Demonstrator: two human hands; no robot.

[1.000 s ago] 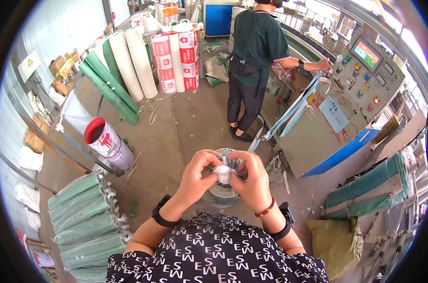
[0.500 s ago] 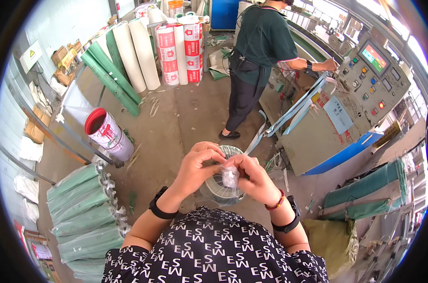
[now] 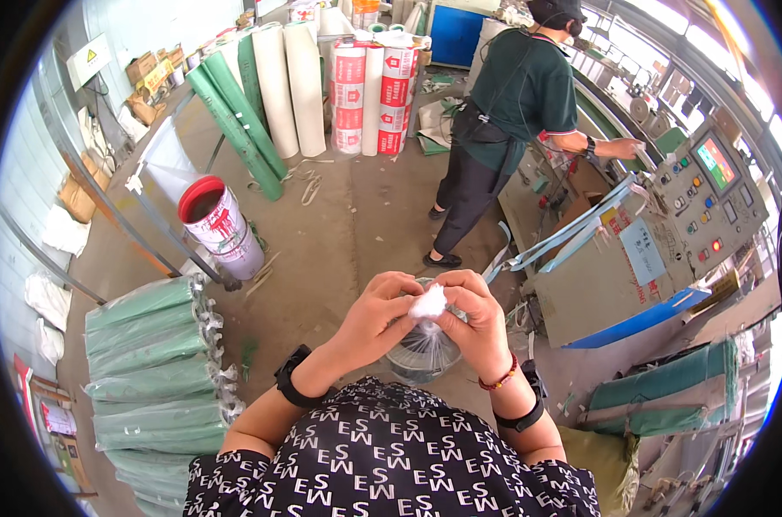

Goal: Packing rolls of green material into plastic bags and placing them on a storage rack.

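Clear plastic film point(image 3: 428, 303) is bunched into a whitish tuft in front of my body. My left hand point(image 3: 381, 312) pinches it from the left, thumb and fingertips closed. From the other side my right hand point(image 3: 475, 320) grips the tuft between thumb and bent fingers. Below the tuft the film spreads in pleats over a round, greenish wrapped roll point(image 3: 415, 364), which stands upright beneath my hands. My hands and the bunched film hide much of the roll's top.
Plastic-wrapped green rolls point(image 3: 154, 358) lie stacked at left, near a red-rimmed bucket point(image 3: 237, 241). Ahead, a co-worker point(image 3: 516, 108) reaches toward a control panel point(image 3: 697, 207). Tall rolls point(image 3: 275, 86) stand farther back. A folded green bundle point(image 3: 667, 388) lies at right.
The gathered film has been drawn up into a tighter tuft, with pleats now stretched below it. My right hand has turned more upright. The co-worker appears farther right as the view shifted.
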